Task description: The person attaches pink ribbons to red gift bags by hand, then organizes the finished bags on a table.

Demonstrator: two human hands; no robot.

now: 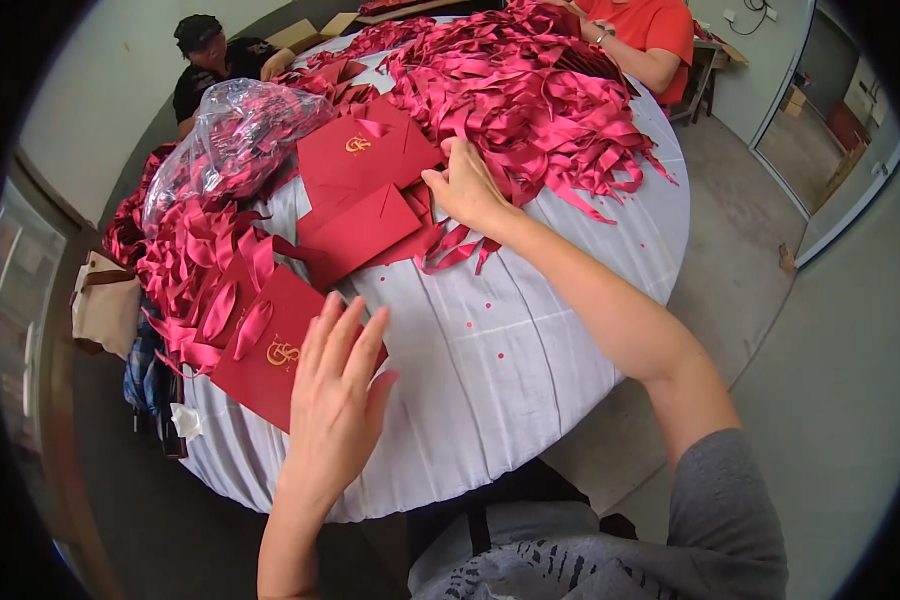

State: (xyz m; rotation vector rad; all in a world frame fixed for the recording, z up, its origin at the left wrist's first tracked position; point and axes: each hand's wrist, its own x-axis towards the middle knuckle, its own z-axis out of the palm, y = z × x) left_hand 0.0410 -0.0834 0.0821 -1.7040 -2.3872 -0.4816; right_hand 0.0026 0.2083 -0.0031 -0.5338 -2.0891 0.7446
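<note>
My left hand (338,395) lies with fingers outstretched over the right edge of a flat red paper gift bag (260,365). That bag has a gold emblem and pink-red ribbon handles (253,328). Farther off, my right hand (470,188) is curled, thumb and forefinger at the right corner of another red gift bag (345,160) with a gold emblem. Its other fingers are partly hidden. Beneath that bag lie more flat red bags (362,240), overlapping at angles. Loose ribbon (455,250) trails below my right hand.
A large ribbon heap (530,100) covers the far side of the round, white-clothed table (450,400). A clear plastic bag (235,130) of ribbons sits at left. One person (210,60) is at far left, another in red (650,40) at far right. A beige bag (105,305) hangs left.
</note>
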